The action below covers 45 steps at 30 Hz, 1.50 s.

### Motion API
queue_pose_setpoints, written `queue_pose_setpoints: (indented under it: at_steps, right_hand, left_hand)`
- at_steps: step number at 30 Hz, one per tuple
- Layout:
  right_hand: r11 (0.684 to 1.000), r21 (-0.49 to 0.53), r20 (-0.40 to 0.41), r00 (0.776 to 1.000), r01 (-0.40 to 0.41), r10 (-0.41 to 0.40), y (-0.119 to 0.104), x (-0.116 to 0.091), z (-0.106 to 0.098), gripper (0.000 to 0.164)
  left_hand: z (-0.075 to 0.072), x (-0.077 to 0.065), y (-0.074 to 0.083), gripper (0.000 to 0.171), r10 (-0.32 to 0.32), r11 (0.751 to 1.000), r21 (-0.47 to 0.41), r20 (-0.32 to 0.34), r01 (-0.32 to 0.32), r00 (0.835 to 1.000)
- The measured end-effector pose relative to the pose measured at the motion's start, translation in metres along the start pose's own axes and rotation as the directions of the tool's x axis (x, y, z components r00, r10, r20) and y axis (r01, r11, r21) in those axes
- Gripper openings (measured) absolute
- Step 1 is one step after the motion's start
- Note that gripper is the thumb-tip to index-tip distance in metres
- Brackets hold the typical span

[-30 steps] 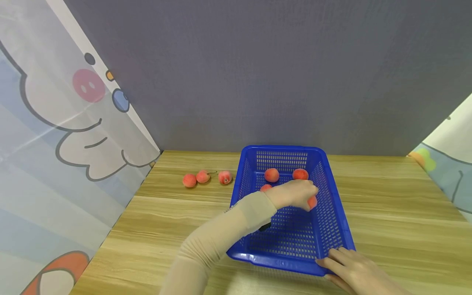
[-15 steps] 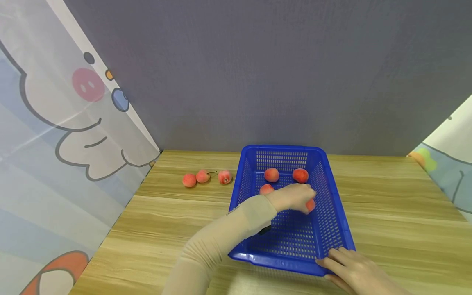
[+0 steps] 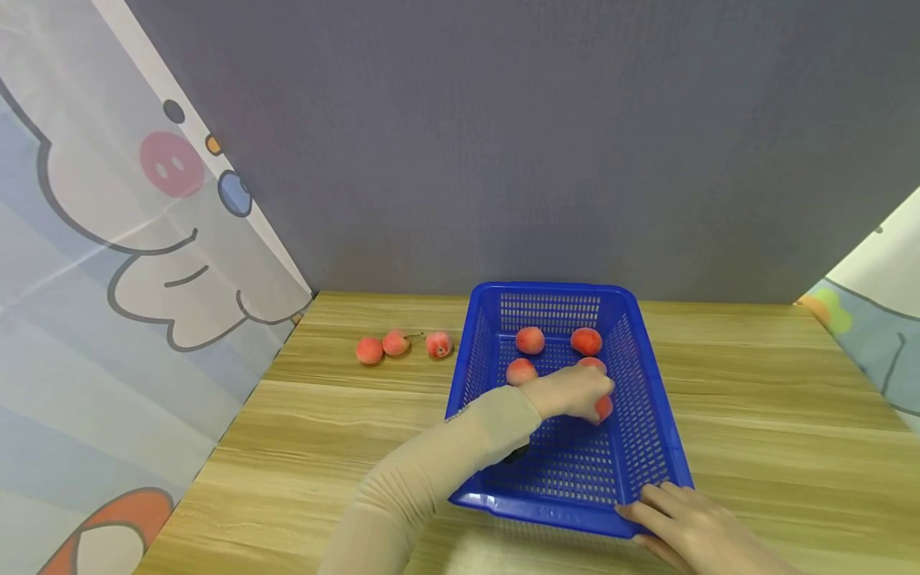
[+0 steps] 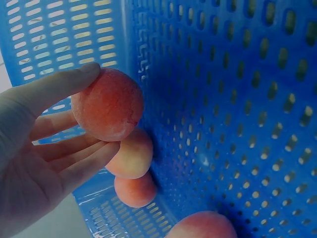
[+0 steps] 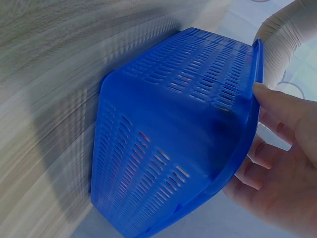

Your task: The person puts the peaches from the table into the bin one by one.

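Inside a blue plastic basket (image 3: 557, 515), my left hand (image 3: 577, 391) pinches a reddish peach (image 4: 107, 105) between the thumb above and the fingertips below. It is low over the basket floor, near the right wall. Just behind it another peach (image 3: 592, 365) shows partly past the hand. Farther back in the basket lie a peach at the right (image 3: 586, 342), one at the left (image 3: 529, 341) and one nearer the forearm (image 3: 521, 371). My right hand (image 3: 686, 523) grips the rim at the near right corner, thumb on one side and fingers on the other, also seen in the right wrist view.
Left of the basket, three more fruits lie on the wooden table (image 3: 302, 431): a round one (image 3: 370, 350), one with a thin stem (image 3: 395, 343) and one by the basket (image 3: 439, 345). A grey panel (image 3: 467, 144) stands behind, with printed curtains (image 3: 86, 319) at the sides.
My left hand has moved slightly down and toward the near side with its peach, uncovering part of the peach behind it. The right hand keeps its place on the rim.
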State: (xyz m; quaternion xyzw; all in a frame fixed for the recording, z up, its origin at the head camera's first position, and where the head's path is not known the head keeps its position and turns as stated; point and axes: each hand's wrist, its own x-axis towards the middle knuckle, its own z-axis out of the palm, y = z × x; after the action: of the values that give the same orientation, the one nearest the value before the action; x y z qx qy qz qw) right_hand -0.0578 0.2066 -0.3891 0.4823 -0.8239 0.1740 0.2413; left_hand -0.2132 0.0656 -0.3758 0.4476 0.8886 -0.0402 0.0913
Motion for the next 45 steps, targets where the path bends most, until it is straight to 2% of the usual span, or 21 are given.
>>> queue_pose_setpoints:
  at_steps: [8,21,32,45]
  right_hand:
    - [1.000,-0.018,0.009,1.000,-0.010,0.011,-0.0006,-0.0007,-0.0007,0.026]
    - [1.000,-0.009,0.019,1.000,-0.007,0.007,-0.0006,-0.0004,-0.0004,0.026]
    - [1.000,-0.005,0.011,1.000,-0.008,0.009,-0.0013,-0.0008,0.0004,0.026]
    - [1.000,-0.005,0.019,1.000,-0.021,0.021,-0.0020,-0.0014,0.0013,0.025]
  left_hand:
    - [0.0087,0.0040,0.0011,0.028,0.002,1.000,0.012,0.011,-0.002,1.000]
    - [0.0091,0.0009,0.0016,0.026,-0.012,1.000,-0.008,0.009,0.012,1.000]
    - [0.0101,-0.0008,0.0021,0.045,-0.025,0.999,-0.024,0.026,0.026,0.999]
    - [0.0108,0.0013,0.0012,0.053,-0.048,0.998,-0.029,0.062,0.050,0.997]
